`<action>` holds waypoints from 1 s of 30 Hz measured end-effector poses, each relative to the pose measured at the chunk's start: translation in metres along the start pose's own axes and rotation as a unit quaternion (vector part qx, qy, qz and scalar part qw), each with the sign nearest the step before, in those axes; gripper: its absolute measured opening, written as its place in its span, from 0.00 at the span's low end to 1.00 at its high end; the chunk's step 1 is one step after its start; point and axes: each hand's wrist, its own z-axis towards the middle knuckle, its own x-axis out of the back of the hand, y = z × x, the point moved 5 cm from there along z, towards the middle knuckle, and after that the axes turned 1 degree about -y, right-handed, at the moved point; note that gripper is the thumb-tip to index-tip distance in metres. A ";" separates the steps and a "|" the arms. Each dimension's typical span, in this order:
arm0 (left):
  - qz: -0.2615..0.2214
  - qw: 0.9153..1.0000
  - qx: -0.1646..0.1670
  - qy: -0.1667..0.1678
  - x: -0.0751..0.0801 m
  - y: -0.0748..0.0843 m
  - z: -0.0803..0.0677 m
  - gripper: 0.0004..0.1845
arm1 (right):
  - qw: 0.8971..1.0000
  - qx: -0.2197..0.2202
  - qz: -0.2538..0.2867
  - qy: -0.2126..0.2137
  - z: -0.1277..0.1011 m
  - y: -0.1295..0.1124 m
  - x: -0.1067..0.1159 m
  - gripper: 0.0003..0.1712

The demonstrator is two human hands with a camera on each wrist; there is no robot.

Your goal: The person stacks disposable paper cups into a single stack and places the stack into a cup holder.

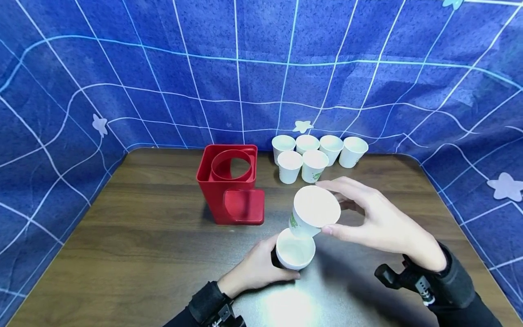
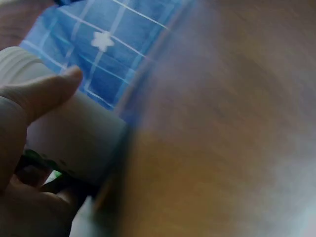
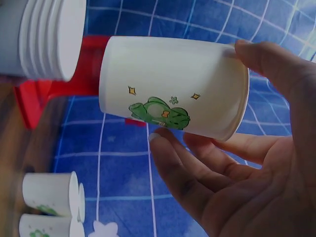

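Observation:
In the head view my left hand grips a stack of white paper cups low at the front middle. Several nested rims of that stack show in the right wrist view. My left thumb lies along the pale cup wall in the left wrist view. Just above and beyond the stack, my right hand pinches a single paper cup between thumb and fingers. A green cartoon animal and small stars are printed on this cup's side. Its base overlaps the stack's rim in the head view.
A red plastic holder with a round ring in its top stands left of the hands. Several white paper cups stand upright in two rows at the back of the wooden table. A blue patterned cloth hangs around the table.

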 end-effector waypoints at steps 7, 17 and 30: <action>0.025 1.000 -0.001 0.005 -0.001 -0.003 0.001 0.38 | 0.999 0.001 0.002 -0.044 0.001 -0.007 -0.013 0.42; 0.029 1.000 -0.007 -0.005 -0.001 -0.003 0.002 0.41 | 0.996 -0.003 -0.009 -0.087 -0.002 -0.001 -0.034 0.38; 0.021 1.000 -0.011 -0.006 0.000 0.003 0.000 0.46 | 0.996 -0.013 -0.002 -0.088 -0.015 0.021 -0.061 0.35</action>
